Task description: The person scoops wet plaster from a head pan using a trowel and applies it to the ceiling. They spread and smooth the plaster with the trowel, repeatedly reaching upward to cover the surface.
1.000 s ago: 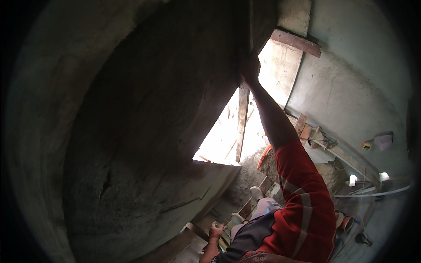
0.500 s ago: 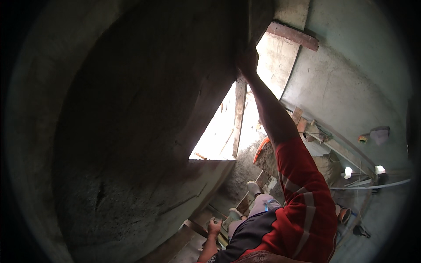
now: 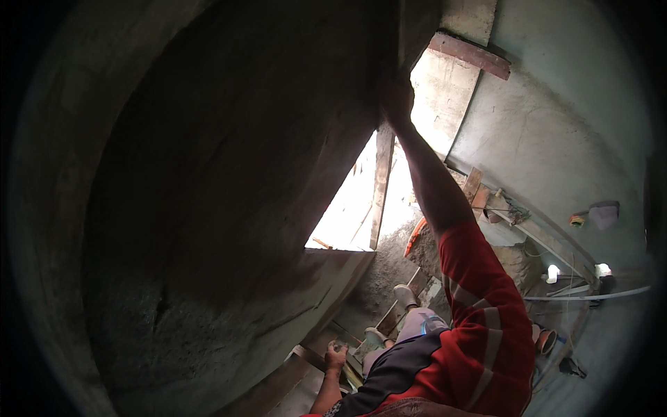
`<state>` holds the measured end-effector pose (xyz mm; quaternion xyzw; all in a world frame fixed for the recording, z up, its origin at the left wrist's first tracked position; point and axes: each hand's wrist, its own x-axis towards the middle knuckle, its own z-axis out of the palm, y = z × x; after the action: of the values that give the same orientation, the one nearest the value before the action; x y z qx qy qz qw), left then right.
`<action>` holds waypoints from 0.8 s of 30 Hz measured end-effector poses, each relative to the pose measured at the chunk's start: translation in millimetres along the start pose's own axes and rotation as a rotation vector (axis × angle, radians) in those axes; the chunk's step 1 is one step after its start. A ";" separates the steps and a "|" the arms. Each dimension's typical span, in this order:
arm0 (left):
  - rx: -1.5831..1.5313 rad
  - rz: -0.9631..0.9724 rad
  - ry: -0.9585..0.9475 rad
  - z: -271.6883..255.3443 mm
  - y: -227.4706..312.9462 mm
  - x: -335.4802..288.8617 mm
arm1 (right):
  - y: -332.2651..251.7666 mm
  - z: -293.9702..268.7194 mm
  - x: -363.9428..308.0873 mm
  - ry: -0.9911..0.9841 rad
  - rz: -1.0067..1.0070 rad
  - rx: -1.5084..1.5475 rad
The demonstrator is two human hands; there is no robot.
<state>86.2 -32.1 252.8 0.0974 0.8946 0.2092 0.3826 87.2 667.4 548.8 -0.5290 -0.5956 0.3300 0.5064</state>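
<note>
My right arm is stretched far up in its red sleeve. My right hand (image 3: 397, 101) reaches the shadowed edge of the bright opening (image 3: 340, 215), near the lower end of a dark upright board (image 3: 410, 35). Its fingers are lost in the dark, so whether they grip the board or only press there is not visible. Low down, by my waist, my left hand (image 3: 336, 356) is held up with fingers curled. Something small and greyish appears at the fingertips, too unclear to name. The grey plastered wall (image 3: 208, 208) fills the left side.
A wooden post (image 3: 381, 184) crosses the opening. A reddish-brown plank (image 3: 472, 55) juts from the upper right wall. Planks and timbers (image 3: 549, 240) run along the right, with an orange-rimmed object (image 3: 415, 236) nearby. My feet (image 3: 405, 295) stand over narrow boards.
The whole view has shifted slightly. My right hand stays at the edge of the opening. My left hand remains curled near my waist, a touch higher and turned a little.
</note>
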 end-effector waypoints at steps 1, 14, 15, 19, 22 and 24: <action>0.006 0.008 0.001 0.6 0.6 1.5 | 5.2 1.3 -2.9 0.019 -0.012 0.012; -0.060 -0.005 -0.001 -18.5 -7.2 4.2 | 6.1 2.2 -13.1 -0.002 -0.058 0.067; 0.006 0.009 -0.010 -16.6 4.8 -0.5 | 9.0 1.3 -16.4 -0.022 -0.107 0.091; 0.098 0.028 0.003 -31.5 17.4 -6.4 | 21.6 11.2 -6.4 0.134 -0.205 0.014; 0.020 0.053 0.047 -40.7 1.2 -17.2 | -12.8 1.5 -17.7 -0.033 -0.045 0.062; -0.038 -0.010 0.024 -42.3 23.8 -19.3 | -12.4 -1.0 -24.6 -0.007 -0.025 0.057</action>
<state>69.2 -29.9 302.1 0.0835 0.8955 0.2253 0.3747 82.8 640.8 554.4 -0.5058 -0.5943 0.3423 0.5233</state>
